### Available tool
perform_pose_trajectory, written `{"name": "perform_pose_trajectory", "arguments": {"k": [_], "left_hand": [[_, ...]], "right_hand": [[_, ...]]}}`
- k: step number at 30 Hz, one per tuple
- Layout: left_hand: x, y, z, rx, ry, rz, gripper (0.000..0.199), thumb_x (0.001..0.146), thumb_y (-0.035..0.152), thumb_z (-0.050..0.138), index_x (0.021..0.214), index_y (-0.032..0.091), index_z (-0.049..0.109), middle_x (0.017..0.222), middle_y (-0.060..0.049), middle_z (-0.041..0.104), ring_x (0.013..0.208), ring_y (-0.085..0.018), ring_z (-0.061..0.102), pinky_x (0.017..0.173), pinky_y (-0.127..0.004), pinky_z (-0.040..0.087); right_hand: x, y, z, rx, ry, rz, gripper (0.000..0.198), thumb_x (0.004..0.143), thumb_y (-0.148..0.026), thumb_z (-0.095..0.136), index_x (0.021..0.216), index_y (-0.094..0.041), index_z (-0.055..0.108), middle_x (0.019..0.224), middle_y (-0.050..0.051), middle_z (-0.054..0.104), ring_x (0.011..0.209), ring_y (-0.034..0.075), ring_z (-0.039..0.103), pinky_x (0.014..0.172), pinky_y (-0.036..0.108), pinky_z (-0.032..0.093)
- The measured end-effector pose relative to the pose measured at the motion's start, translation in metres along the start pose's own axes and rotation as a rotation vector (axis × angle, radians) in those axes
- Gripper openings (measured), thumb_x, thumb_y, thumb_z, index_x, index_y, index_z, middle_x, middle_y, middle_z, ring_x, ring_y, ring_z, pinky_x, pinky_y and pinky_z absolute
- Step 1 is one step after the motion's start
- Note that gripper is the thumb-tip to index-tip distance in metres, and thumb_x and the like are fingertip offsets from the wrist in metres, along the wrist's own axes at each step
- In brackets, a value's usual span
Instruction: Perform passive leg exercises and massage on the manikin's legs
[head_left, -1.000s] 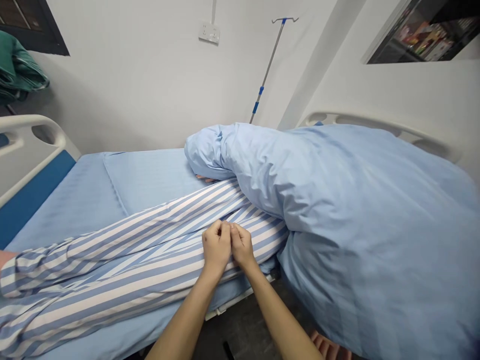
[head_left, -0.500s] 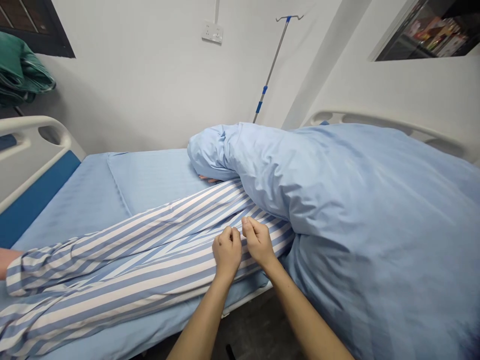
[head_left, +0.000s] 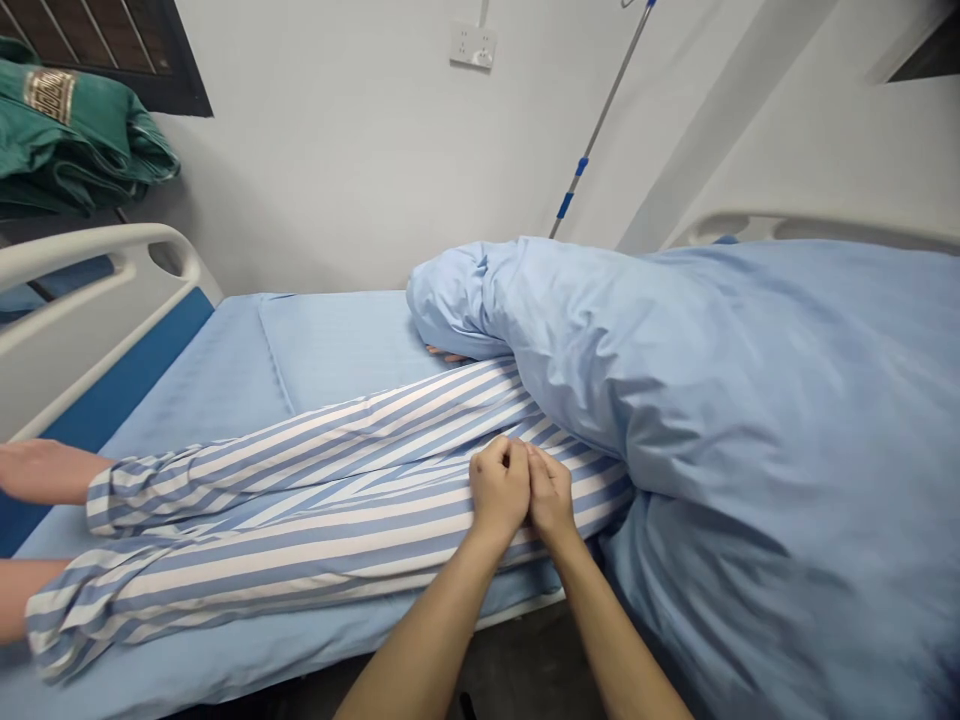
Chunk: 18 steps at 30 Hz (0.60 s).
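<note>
My left hand (head_left: 500, 487) and my right hand (head_left: 550, 492) are both closed, side by side and touching at the fingers. Nothing shows in either one. They are over the upper legs of striped blue and white trousers (head_left: 300, 540), worn by a figure lying on the bed; whether they rest on the cloth I cannot tell. Just right of my hands, a light blue quilt (head_left: 712, 380) is bunched over the rest of the figure. A few fingertips (head_left: 448, 354) peek from under its far end. Bare feet (head_left: 52, 472) stick out of the trouser legs at left.
A blue sheet (head_left: 345, 335) covers the bed. At the left stands the white and blue bed end board (head_left: 82, 300), with folded green cloth (head_left: 82, 140) beyond it. An IV pole (head_left: 604, 120) and a wall socket (head_left: 472, 46) are behind the bed. Another bed board (head_left: 817, 225) rises at right.
My hands have come together, from slightly apart to touching, both still closed. The view has turned left, so the feet and more of the green cloth show. The quilt and trousers look unmoved.
</note>
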<state>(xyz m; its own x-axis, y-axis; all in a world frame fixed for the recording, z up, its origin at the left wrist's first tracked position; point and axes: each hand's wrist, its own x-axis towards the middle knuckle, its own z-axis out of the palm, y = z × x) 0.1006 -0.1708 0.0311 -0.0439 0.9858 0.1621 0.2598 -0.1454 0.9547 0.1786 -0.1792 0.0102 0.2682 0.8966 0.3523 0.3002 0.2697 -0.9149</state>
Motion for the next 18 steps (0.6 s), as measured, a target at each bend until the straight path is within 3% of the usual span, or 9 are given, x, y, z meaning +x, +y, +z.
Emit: {"name": "perform_pose_trajectory", "arguments": {"k": [4, 7, 10, 18], "left_hand": [[-0.003, -0.009, 0.007, 0.240, 0.016, -0.011, 0.031, 0.086, 0.031, 0.037, 0.059, 0.020, 0.048, 0.055, -0.001, 0.053, 0.054, -0.012, 0.044, 0.056, -0.026, 0.026], [-0.003, -0.012, 0.007, 0.296, 0.026, -0.010, 0.031, 0.087, 0.031, 0.036, 0.062, 0.021, 0.051, 0.059, -0.002, 0.058, 0.056, -0.014, 0.047, 0.056, -0.027, 0.024], [-0.002, -0.011, 0.006, 0.305, 0.010, -0.014, 0.032, 0.086, 0.031, 0.036, 0.059, 0.021, 0.051, 0.057, -0.002, 0.058, 0.056, -0.014, 0.047, 0.056, -0.028, 0.023], [0.001, -0.009, 0.006, 0.104, -0.031, -0.028, 0.033, 0.081, 0.030, 0.041, 0.050, 0.019, 0.040, 0.048, 0.002, 0.044, 0.050, -0.010, 0.037, 0.054, -0.026, 0.023]], "right_hand": [[0.001, -0.001, 0.002, 0.009, 0.050, 0.032, 0.041, 0.085, -0.047, 0.041, 0.055, -0.020, 0.035, 0.051, -0.004, 0.034, 0.048, 0.010, 0.030, 0.045, 0.023, 0.029], [0.006, -0.013, -0.003, -0.055, -0.015, 0.008, 0.042, 0.085, -0.048, 0.041, 0.054, -0.020, 0.035, 0.050, -0.004, 0.034, 0.048, 0.010, 0.031, 0.045, 0.024, 0.028], [0.012, -0.023, -0.012, -0.213, -0.102, -0.056, 0.041, 0.086, -0.044, 0.042, 0.054, -0.019, 0.036, 0.049, -0.005, 0.032, 0.047, 0.009, 0.031, 0.046, 0.024, 0.026], [0.008, 0.001, -0.016, -0.281, -0.048, -0.083, 0.039, 0.088, -0.041, 0.037, 0.055, -0.019, 0.035, 0.050, -0.005, 0.034, 0.048, 0.009, 0.034, 0.048, 0.024, 0.027]]}}
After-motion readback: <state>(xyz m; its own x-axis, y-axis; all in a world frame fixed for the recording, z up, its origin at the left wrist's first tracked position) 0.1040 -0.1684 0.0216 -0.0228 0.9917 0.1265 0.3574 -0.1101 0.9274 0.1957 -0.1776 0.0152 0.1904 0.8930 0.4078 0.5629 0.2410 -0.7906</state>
